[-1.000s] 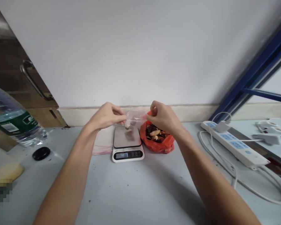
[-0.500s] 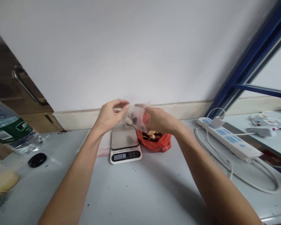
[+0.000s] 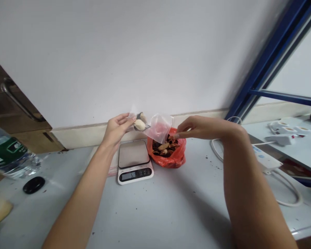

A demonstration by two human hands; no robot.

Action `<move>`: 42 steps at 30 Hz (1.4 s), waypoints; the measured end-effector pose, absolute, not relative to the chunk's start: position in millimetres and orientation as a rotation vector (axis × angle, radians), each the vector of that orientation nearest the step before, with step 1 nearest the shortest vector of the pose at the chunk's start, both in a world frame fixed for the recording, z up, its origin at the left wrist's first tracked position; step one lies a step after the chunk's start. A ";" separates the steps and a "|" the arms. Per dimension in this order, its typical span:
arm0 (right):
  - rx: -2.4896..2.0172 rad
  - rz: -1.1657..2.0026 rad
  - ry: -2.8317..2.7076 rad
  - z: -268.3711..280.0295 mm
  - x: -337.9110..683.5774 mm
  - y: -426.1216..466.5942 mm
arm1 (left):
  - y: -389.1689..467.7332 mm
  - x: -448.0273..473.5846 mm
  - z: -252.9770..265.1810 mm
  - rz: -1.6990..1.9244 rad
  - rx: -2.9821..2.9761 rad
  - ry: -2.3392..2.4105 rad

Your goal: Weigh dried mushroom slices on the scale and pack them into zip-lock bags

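My left hand [image 3: 116,130] pinches a clear plastic bag [image 3: 157,119] in the air, tilted with its open end to the right. Inside it lie a few dried pieces [image 3: 140,125], pale tan and dark. Over the rim of a red plastic bag [image 3: 171,161] is my right hand [image 3: 197,126], thumb and fingers brought together; whether a piece is between the tips I cannot make out. Brown and tan dried pieces [image 3: 166,147] fill the red bag. To its left stands a white digital scale [image 3: 134,154], bare on top, its display lit.
More flat clear bags [image 3: 113,165] lie left of the scale. Further left are a black round lid [image 3: 34,185] and a large water bottle [image 3: 10,154]. A power strip [image 3: 266,159] with a white cable lies at right, near a blue metal frame [image 3: 266,62]. The wall rises behind.
My right hand has let go of the clear bag's mouth and moved right, over the red bag. The clear bag now stretches rightward from my left hand. The view has shifted slightly.
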State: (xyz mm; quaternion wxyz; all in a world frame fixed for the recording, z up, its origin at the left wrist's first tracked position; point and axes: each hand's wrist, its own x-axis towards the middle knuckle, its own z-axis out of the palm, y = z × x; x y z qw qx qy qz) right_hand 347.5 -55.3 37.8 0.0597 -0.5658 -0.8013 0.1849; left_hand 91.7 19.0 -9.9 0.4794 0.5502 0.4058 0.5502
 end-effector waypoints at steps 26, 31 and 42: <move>-1.316 0.862 -1.828 20.6 367.7 -42.6 | 5.8 134.8 -21.3 1.319 1.824 0.728; -1.356 0.732 -1.773 19.6 366.7 -39.4 | 2.9 135.9 -19.3 1.355 1.872 0.738; -1.292 0.346 -1.828 25.7 344.2 -40.6 | -0.8 124.1 -6.4 1.374 1.904 0.813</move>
